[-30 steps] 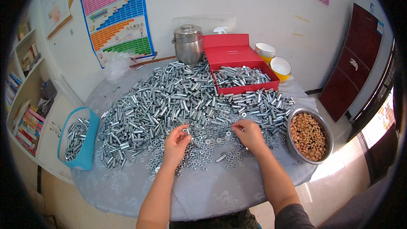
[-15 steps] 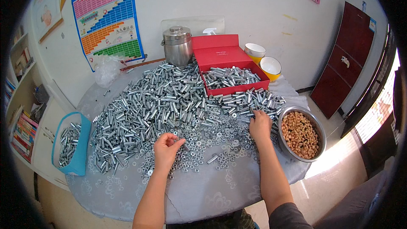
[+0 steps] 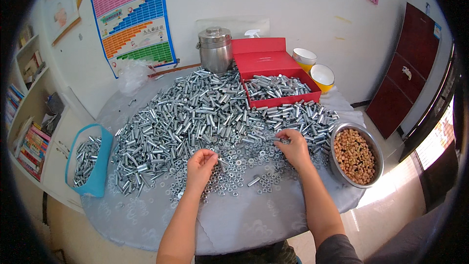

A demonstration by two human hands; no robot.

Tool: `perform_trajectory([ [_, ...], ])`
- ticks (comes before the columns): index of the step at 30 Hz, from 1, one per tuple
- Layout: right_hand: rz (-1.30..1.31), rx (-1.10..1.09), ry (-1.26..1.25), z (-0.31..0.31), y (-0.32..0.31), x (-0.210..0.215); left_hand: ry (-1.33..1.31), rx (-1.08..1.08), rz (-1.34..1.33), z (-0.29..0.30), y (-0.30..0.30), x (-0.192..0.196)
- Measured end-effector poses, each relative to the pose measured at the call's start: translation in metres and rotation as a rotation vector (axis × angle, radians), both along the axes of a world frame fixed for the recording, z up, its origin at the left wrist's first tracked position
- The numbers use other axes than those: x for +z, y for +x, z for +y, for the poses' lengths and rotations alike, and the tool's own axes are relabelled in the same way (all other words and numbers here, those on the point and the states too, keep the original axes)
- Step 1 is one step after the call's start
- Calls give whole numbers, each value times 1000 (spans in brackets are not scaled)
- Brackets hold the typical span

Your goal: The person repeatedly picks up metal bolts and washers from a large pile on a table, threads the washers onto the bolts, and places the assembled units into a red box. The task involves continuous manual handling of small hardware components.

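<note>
Over the near edge of the metal heap, my left hand [image 3: 199,167] is closed in a pinch on a small metal fastener [image 3: 222,162]. It looks like a bolt, but its exact kind is hard to make out. My right hand [image 3: 295,150] is farther right, with thumb and fingers pinching a short silvery metal sleeve [image 3: 276,139]. Beneath and between both hands are loose nuts and washers [image 3: 237,168]. Beyond them spreads a large pile of metal sleeves [image 3: 185,112]. One sleeve [image 3: 253,181] lies apart, nearer me.
An open red box [image 3: 286,101] full of sleeves stands at the back, beside a steel canister [image 3: 215,54] and yellow bowls [image 3: 323,76]. A blue basket [image 3: 100,166] of metal parts is left; a steel bowl [image 3: 376,178] of brown nut-like pieces is right. Grey cloth covers the table [image 3: 244,220].
My right hand has come leftward and a little nearer me, out of the sleeves, with a sleeve in its fingers. The left hand stays almost in place. The whole view has shifted slightly.
</note>
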State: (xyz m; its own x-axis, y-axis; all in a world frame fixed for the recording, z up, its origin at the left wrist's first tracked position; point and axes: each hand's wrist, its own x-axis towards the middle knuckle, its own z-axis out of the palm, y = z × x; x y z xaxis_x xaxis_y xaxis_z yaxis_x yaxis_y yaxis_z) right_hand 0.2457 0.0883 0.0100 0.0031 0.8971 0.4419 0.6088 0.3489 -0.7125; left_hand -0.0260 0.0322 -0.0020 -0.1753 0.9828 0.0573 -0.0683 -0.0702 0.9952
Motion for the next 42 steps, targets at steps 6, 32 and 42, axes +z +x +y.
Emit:
perform_trajectory([
  [6, 67, 254, -122, -18, -24, 13, 61, -42, 264, -2, 3, 1],
  [32, 39, 380, -268, -26, -38, 10, 425, 170, 944, -2, 11, -2],
  [42, 113, 371, -277, -27, -39, 9, 413, 191, 755, -5, 20, 3],
])
